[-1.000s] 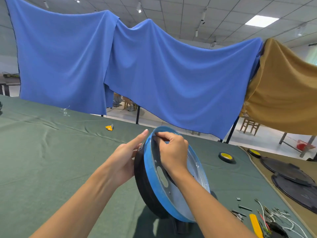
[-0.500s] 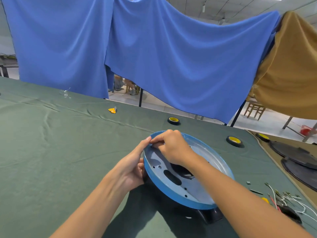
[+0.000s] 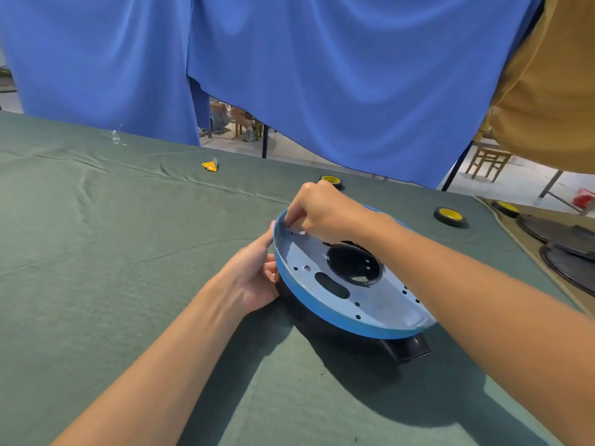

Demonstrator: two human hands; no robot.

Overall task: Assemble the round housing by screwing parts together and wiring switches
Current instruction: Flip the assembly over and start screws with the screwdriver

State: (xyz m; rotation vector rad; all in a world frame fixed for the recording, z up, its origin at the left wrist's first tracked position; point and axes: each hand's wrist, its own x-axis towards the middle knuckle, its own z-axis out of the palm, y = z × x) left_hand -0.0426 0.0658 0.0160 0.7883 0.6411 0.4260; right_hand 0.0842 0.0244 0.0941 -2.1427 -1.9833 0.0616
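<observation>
The round blue metal housing plate [image 3: 370,300], a shallow dish with a pale grey inner face, a large centre opening, an oblong slot and scattered screw holes, lies slightly tilted on a black base part [image 3: 407,347] that pokes out beneath its near edge. It sits right of centre on the table. The right hand [image 3: 322,214] reaches over to the far-left inner wall, its fingertips bunched and pinching a small pale piece [image 3: 294,231] against the plate just inside the rim; whether this is a screw or a switch fitting is too small to tell. The left hand [image 3: 254,278] steadies the dish from outside, thumb laid up along the blue wall and fingers curled under the edge.

This looks like an early fastening step: seating a small fixing at one rim hole. The next move probably calls for keeping the plate's holes lined up with the base while the piece is turned or pressed home, with the left hand stopping the dish from rocking.

A wrinkled dark green cloth [image 3: 112,252] covers the table. On it lie black tape rolls with yellow cores [image 3: 449,215], a yellow scrap [image 3: 211,165] and, at the right, dark round discs [image 3: 563,246]. Behind hang a blue drape [image 3: 322,75] and a tan drape [image 3: 547,91], with a wooden chair [image 3: 489,159] beyond.
</observation>
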